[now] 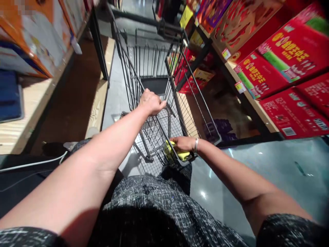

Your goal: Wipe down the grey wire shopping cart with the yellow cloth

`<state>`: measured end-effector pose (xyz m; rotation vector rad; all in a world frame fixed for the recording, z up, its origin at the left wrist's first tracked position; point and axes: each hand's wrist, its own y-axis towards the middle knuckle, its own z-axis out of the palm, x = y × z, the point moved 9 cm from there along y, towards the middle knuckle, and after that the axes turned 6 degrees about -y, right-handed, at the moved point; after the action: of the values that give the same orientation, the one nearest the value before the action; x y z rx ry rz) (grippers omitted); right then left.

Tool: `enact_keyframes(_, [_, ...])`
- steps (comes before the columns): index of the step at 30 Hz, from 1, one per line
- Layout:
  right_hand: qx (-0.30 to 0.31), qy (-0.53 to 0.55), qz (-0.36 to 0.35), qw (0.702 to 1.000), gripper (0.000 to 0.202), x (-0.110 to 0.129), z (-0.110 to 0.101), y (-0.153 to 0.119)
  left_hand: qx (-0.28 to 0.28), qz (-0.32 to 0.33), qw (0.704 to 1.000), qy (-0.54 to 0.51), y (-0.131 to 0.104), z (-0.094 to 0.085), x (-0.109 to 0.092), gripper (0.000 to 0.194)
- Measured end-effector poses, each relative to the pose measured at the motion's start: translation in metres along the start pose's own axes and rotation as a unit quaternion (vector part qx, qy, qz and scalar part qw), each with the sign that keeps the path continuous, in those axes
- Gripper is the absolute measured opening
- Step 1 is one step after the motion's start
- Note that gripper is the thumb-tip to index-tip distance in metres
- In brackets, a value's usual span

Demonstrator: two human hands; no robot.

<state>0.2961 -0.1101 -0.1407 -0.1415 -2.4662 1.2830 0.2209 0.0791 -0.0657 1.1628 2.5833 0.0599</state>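
A metal wire shopping cart (151,61) stands in front of me, tilted in the view, and its basket looks bare inside. My left hand (152,102) is closed around the cart's top side rail. Lower down, at the near corner of the cart, my right hand (183,144) grips a bright yellow-green cloth (183,156) that lies against the wire. Part of the cloth is hidden under the fingers and behind the rail. A silver bracelet (196,145) circles my right wrist.
Shelves flank the aisle. On the right are red gift boxes (290,51) with price tags (240,87); on the left, an orange and white package (38,31) and a dark blue item (10,96). Another cart handle (133,17) is ahead. The grey floor (231,168) is shiny.
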Motion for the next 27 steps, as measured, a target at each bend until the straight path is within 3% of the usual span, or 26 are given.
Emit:
enact_keyframes(2, [-0.117,-0.023,0.005,0.993,0.030,0.009,-0.016,-0.021,-0.010,0.000,1.000,0.014,-0.001,-0.003,-0.002,0.066])
enact_keyframes(4, [-0.277,-0.038,0.018,0.960,0.035,0.014,-0.027,-0.045,-0.013,0.002,1.000,0.017,-0.001,-0.003,-0.004,0.064])
enact_keyframes(7, [-0.498,-0.081,-0.006,0.864,0.041,0.033,-0.019,-0.074,-0.014,-0.002,1.000,0.017,-0.002,-0.003,-0.005,0.064])
enact_keyframes(10, [-0.613,-0.150,-0.007,0.776,0.038,0.049,0.003,-0.080,0.008,-0.023,1.000,0.019,-0.004,-0.001,-0.005,0.067])
enact_keyframes(13, [-0.650,-0.184,0.012,0.737,0.040,0.050,0.014,-0.075,0.038,-0.051,0.998,0.009,-0.007,0.003,-0.005,0.070])
enact_keyframes(19, [-0.655,-0.219,-0.020,0.723,0.039,0.027,0.014,-0.076,0.075,-0.071,0.995,-0.005,-0.017,0.009,-0.013,0.078])
enact_keyframes(27, [-0.661,-0.177,-0.066,0.726,0.033,-0.035,0.005,-0.078,0.071,-0.027,0.997,-0.025,-0.025,0.015,-0.040,0.078])
